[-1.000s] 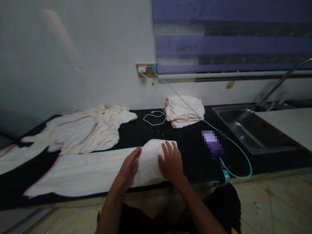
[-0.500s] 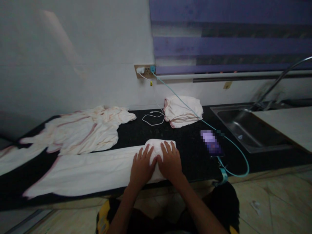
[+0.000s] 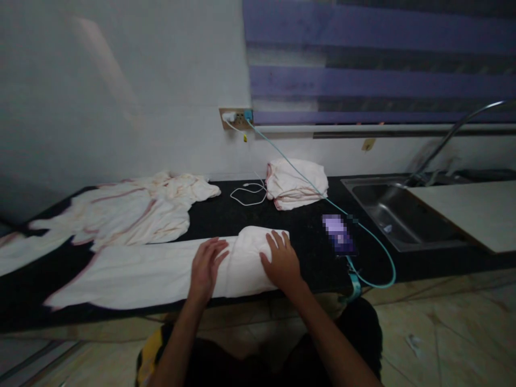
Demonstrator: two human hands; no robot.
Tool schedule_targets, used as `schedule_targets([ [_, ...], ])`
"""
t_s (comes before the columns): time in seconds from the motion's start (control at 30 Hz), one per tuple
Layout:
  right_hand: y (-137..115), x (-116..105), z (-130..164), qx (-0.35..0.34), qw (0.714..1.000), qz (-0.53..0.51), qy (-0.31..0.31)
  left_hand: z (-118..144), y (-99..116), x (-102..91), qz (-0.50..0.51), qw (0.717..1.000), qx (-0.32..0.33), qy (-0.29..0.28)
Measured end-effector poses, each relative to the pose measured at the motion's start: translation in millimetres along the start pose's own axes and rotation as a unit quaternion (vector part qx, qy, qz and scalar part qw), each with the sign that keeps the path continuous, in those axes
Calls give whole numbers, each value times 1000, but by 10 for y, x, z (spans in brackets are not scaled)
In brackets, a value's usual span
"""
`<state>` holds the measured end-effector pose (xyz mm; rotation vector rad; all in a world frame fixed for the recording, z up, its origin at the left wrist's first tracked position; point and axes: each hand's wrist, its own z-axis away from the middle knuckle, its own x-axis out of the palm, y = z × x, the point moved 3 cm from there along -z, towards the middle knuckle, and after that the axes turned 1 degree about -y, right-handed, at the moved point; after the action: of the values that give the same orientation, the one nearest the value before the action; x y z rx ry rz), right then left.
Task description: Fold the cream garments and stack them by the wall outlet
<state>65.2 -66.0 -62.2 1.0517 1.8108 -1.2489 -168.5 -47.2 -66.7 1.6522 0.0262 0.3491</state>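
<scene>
A long strip of white cloth with a reddish edge (image 3: 141, 274) lies flat along the front of the dark counter, its right end doubled over into a thicker folded part. My right hand (image 3: 282, 262) rests flat on that folded part with its fingers spread. Over the single-layer stretch just left of the fold is my left hand (image 3: 206, 266), turned partly on its side, fingers slightly curved and thumb apart. Nothing shows in its grasp; whether it touches the cloth I cannot tell.
Crumpled white cloths (image 3: 133, 209) lie at the back left. A folded cloth stack (image 3: 298, 184) sits by the wall, near a white cable (image 3: 248, 204). To the right are a phone (image 3: 338, 235) on a teal cord (image 3: 389, 258), a sink (image 3: 397, 215) and a pale board (image 3: 455, 209).
My left hand has moved left off the folded part, to beside its edge, and turned sideways. My right hand stays on the fold. The view has shifted slightly.
</scene>
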Motion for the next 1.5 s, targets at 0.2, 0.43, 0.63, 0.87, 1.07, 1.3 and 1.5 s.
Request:
schedule_targets([
  [0.2,432,-235,52,-26,999,-8,-25,522,-189,932,-534,795,240,-158],
  [0.43,1039,-629,337,230,966,-118,34,792,-210,1242,-631,710,269,-161],
  [0.63,1201,-593,238,321,909,-249,-94,765,-197,1187,-631,704,280,-167],
  [0.87,1054,-562,100,249,907,-329,-83,766,-235,1172,-612,718,288,-165],
  [1.07,938,-788,57,218,929,-300,0,753,-150,1071,-484,820,283,-114],
  [1.3,905,-1370,58,202,934,-292,39,718,-66,835,-62,988,-51,-130],
  [1.5,397,-1631,-19,159,958,-232,59,789,-241,1218,49,939,-222,-260],
])
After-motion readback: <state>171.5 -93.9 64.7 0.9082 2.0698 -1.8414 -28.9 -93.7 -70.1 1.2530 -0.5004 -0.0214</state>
